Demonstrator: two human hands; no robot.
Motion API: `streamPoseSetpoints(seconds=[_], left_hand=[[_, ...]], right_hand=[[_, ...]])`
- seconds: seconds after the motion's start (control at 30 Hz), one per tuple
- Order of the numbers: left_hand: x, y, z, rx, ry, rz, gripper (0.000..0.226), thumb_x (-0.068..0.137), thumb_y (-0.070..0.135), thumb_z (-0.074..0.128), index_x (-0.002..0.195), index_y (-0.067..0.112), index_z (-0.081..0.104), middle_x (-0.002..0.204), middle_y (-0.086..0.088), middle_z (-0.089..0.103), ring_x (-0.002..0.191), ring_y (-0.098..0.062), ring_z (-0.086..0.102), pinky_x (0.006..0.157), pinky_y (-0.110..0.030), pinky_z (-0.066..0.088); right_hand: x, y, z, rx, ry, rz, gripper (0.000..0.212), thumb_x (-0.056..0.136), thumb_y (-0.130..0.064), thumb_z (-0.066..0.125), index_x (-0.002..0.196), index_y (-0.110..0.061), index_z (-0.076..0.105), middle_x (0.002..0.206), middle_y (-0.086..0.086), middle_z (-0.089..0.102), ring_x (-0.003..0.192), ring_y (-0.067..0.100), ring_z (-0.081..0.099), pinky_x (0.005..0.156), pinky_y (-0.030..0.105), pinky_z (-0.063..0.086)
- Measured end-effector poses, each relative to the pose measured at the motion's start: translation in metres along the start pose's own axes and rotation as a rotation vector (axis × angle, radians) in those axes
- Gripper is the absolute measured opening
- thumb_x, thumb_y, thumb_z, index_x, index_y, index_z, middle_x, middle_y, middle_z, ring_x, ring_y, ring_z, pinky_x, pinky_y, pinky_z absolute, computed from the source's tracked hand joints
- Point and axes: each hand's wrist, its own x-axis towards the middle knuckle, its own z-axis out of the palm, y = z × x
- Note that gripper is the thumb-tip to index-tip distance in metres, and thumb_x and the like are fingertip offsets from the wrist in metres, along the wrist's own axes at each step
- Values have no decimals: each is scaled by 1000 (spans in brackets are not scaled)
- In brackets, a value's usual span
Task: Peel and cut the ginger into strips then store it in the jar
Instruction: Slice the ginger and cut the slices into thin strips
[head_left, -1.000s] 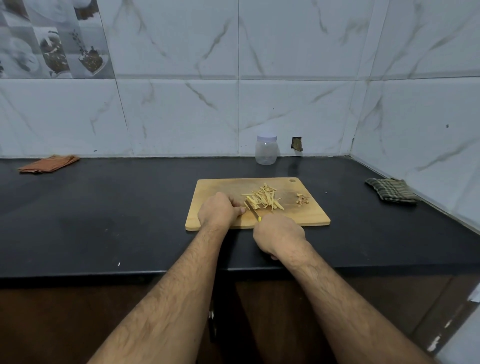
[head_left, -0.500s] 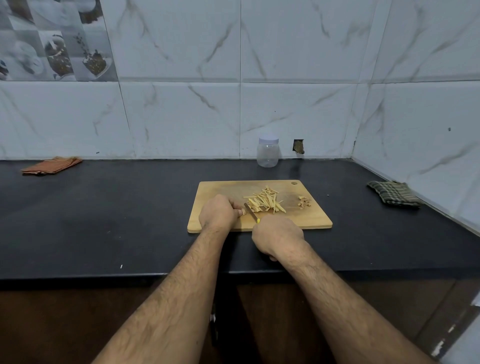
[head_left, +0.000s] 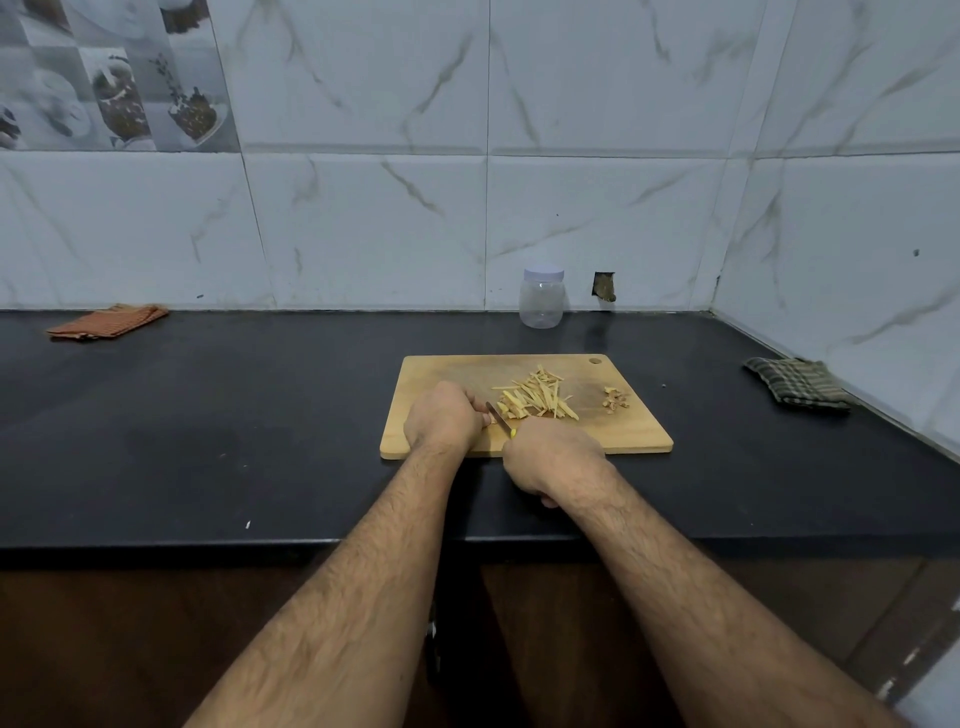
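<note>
Both hands work on a wooden cutting board (head_left: 636, 436) on the black counter (head_left: 208, 415). Curled left hand (head_left: 441, 421) presses something small to the board; what it grips is hidden. Right hand (head_left: 550, 457) grips a yellow-handled knife (head_left: 500, 415), blade between the hands. Ginger strips (head_left: 537, 400) lie piled just right of the blade, peel scraps (head_left: 615, 400) further right. Lidded plastic jar (head_left: 542, 299) stands by the wall.

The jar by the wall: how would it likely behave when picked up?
The jar looks like clear plastic and empty, so probably light. Its smooth, rounded sides may be slightly slippery. Standing upright with its lid on, a knock could tip it and let it roll.
</note>
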Motion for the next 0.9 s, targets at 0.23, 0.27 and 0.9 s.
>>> streamPoseSetpoints(seconds=[0.23,0.27,0.9], left_hand=[[-2,1,-1,-11,21,0,4,87,32,74,90,30,76,99,13,72,96,-14,63,70,-26,43],[-2,1,-1,-10,24,4,4,87,32,74,90,30,76,99,13,72,95,-13,63,70,-26,43],[0,3,-7,-90,-43,-30,1,88,26,75,88,26,76,70,18,59,66,3,47,52,-21,32]], right_hand=[[0,-3,-2,-24,-12,-20,5,96,-12,50,98,-13,55,78,4,57,82,21,69,81,35,59],[-2,-1,-1,-21,-10,-18,6,96,-13,51,98,-13,56,82,4,56,89,23,69,84,37,59],[-10,10,7,60,55,29,15,96,-20,46,97,-15,61,101,5,67,89,25,69,82,37,59]])
